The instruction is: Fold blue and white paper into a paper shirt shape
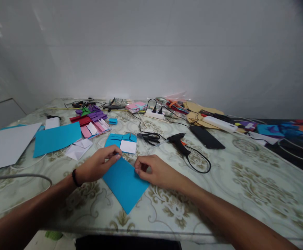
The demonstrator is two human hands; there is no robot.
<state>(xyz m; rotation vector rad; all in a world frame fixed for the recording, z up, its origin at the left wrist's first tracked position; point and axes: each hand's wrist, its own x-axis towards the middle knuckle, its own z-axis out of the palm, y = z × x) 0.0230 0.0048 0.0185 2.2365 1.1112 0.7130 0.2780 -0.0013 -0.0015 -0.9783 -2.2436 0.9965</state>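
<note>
A blue sheet of paper (127,184) lies turned cornerwise on the table in front of me. My left hand (101,163) pinches its upper left edge between thumb and fingers. On the upper right edge, my right hand (151,170) has thumb and forefinger pressed together at the paper. Just beyond the sheet are small folded blue and white paper pieces (128,146). Black-handled scissors (150,138) rest behind my right hand, and a black glue gun (179,143) lies to their right with its cable looped.
Blue sheets (58,139), a large white sheet (11,147) and a folded white paper (78,148) lie left. Colourful folded papers (95,126) sit behind them. A white power strip (154,114) with plugs stands near the wall. A black phone (206,137) lies right on the patterned tablecloth (232,208).
</note>
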